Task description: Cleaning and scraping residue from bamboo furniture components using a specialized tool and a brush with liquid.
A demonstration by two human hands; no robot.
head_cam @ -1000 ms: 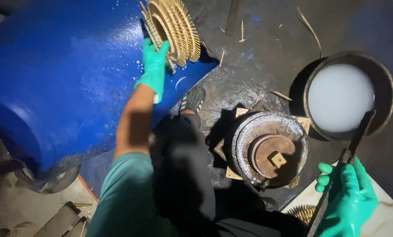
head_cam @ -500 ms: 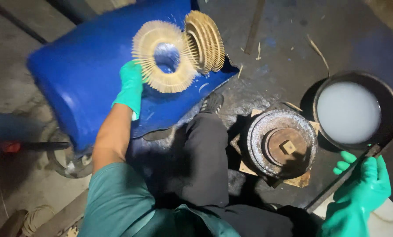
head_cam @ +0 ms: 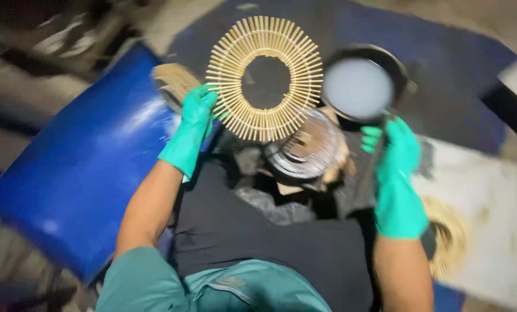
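Observation:
My left hand (head_cam: 192, 128), in a green glove, grips the left edge of a ring of thin wooden sticks (head_cam: 264, 78) and holds it up in front of me. My right hand (head_cam: 394, 173), also gloved in green, is closed on a dark thin tool (head_cam: 367, 167) that runs down past my lap. Below the ring sits a round metal mould (head_cam: 307, 151) on wooden blocks. A dark bowl of milky white liquid (head_cam: 358, 88) stands just right of the ring. The view is blurred by motion.
A big blue drum (head_cam: 79, 173) lies on its side at my left, with another stick ring (head_cam: 172, 81) on it. A pale board (head_cam: 489, 219) at the right carries one more ring (head_cam: 449, 237). My dark-trousered legs fill the lower middle.
My left hand has lifted one stick ring off the blue drum and carried it right, over the metal mould. My right hand with the tool has risen toward the bowl.

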